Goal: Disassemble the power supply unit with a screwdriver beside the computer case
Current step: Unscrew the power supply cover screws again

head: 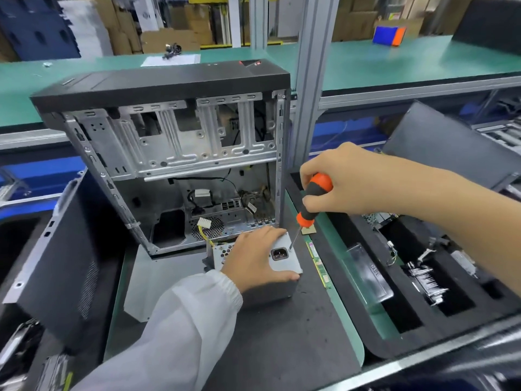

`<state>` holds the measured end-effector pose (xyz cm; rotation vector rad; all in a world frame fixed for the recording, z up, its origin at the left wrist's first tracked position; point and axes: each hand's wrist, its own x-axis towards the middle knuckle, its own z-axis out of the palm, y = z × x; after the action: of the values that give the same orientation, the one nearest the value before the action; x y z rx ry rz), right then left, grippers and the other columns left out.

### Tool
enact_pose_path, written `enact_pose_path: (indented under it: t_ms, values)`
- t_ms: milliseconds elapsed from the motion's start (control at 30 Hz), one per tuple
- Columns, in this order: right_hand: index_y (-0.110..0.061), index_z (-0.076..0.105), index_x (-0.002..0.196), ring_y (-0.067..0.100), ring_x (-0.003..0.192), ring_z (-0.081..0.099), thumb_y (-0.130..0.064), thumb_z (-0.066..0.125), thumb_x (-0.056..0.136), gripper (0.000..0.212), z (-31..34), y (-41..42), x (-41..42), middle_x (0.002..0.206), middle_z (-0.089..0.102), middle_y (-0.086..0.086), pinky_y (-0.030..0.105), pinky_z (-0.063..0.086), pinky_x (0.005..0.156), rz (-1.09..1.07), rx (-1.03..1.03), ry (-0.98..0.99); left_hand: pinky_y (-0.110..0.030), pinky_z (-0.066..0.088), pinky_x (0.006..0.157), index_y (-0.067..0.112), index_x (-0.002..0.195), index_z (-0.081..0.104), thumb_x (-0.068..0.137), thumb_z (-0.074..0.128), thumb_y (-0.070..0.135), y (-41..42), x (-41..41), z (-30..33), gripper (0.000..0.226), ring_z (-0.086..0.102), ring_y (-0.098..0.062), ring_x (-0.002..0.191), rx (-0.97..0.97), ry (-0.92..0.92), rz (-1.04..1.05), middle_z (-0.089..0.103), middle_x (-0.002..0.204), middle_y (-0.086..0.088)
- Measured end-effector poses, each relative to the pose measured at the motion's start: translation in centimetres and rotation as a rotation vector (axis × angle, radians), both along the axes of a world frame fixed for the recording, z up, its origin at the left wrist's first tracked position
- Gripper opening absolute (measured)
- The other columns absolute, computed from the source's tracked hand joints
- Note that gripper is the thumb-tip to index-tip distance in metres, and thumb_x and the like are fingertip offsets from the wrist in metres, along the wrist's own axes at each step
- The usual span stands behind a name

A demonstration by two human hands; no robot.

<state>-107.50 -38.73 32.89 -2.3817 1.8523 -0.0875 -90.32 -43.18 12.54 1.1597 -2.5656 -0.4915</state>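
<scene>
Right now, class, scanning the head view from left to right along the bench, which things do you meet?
Black side panel → left hand → power supply unit → screwdriver → memory stick → black foam tray.

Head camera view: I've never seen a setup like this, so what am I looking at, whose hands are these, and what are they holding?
There is no robot. One camera worn on a person's head looks down at a workbench. The left hand grips a small grey power supply unit standing on a dark mat. The right hand holds an orange-and-black screwdriver, its tip on the unit's top face near the power socket. Just behind stands an opened computer case. A foam tray of parts lies to the right.
</scene>
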Motion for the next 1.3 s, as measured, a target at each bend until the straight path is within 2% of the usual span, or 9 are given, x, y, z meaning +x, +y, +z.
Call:
enact_pose_path:
  t_ms: [100,233,367,467,667,967,1167,1300]
  values:
    - [-0.023,0.060,0.080,0.023,0.052,0.055,-0.045,0.057,0.072,0.024,0.02,-0.04,-0.26,0.064,0.057,0.000,0.026,0.042,0.048,0.003,0.007,0.022,-0.040,0.033,0.107,0.022,0.141,0.042,0.069,0.070,0.071,0.07,0.00,0.06,0.092,0.045,-0.012,0.128,0.004,0.005,0.000,0.051,0.136,0.010]
    - [-0.025,0.060,0.084,0.020,0.050,0.062,-0.046,0.056,0.074,0.024,0.03,-0.06,-0.45,0.069,0.063,0.002,0.024,0.040,0.046,0.010,0.029,0.018,-0.040,0.033,0.106,0.023,0.140,0.043,0.068,0.069,0.071,0.10,0.01,0.17,0.091,0.046,-0.013,0.128,0.022,0.007,0.003,0.051,0.136,0.009]
    - [-0.027,0.060,0.084,0.013,0.042,0.060,-0.045,0.057,0.076,0.020,0.12,-0.04,-0.28,0.073,0.063,-0.001,0.020,0.037,0.044,0.008,0.047,0.023,-0.039,0.033,0.107,0.022,0.140,0.042,0.068,0.069,0.072,0.09,0.07,0.17,0.091,0.045,-0.014,0.128,0.031,0.002,0.003,0.051,0.137,0.009]
    - [-0.025,0.059,0.083,0.019,0.051,0.064,-0.043,0.057,0.077,0.019,0.23,-0.06,-0.39,0.076,0.065,0.002,0.023,0.040,0.047,0.009,0.044,0.040,-0.037,0.031,0.107,0.023,0.140,0.043,0.068,0.070,0.071,0.18,0.06,0.12,0.090,0.044,-0.012,0.129,0.028,0.014,0.009,0.050,0.137,0.010]
    - [-0.024,0.059,0.083,0.024,0.056,0.065,-0.042,0.058,0.078,0.019,0.14,-0.12,-0.58,0.076,0.064,0.004,0.024,0.041,0.047,0.016,0.046,0.027,-0.037,0.030,0.108,0.024,0.140,0.042,0.068,0.070,0.071,0.23,0.08,0.07,0.090,0.044,-0.011,0.129,0.039,0.018,0.015,0.050,0.137,0.011]
    - [-0.023,0.058,0.082,0.015,0.044,0.061,-0.043,0.056,0.076,0.021,0.01,-0.21,-0.73,0.071,0.065,0.002,0.027,0.048,0.049,0.007,0.052,0.020,-0.035,0.029,0.107,0.025,0.141,0.042,0.068,0.070,0.071,0.23,0.06,0.05,0.090,0.043,-0.011,0.130,0.038,0.015,0.019,0.049,0.138,0.011]
    - [-0.025,0.056,0.082,0.020,0.053,0.065,-0.045,0.056,0.077,0.021,0.07,-0.06,-0.64,0.073,0.064,0.002,0.032,0.053,0.053,0.021,0.058,0.035,-0.038,0.030,0.108,0.025,0.141,0.041,0.068,0.070,0.071,0.21,0.02,0.02,0.091,0.042,-0.010,0.131,0.043,0.011,0.023,0.048,0.139,0.012]
    - [-0.025,0.056,0.083,0.018,0.048,0.064,-0.047,0.053,0.075,0.023,0.28,0.13,-0.48,0.072,0.061,-0.001,0.032,0.054,0.054,0.016,0.064,0.036,-0.037,0.029,0.108,0.025,0.142,0.041,0.068,0.070,0.071,0.18,0.01,-0.06,0.092,0.040,-0.010,0.133,0.044,0.014,0.026,0.047,0.141,0.012]
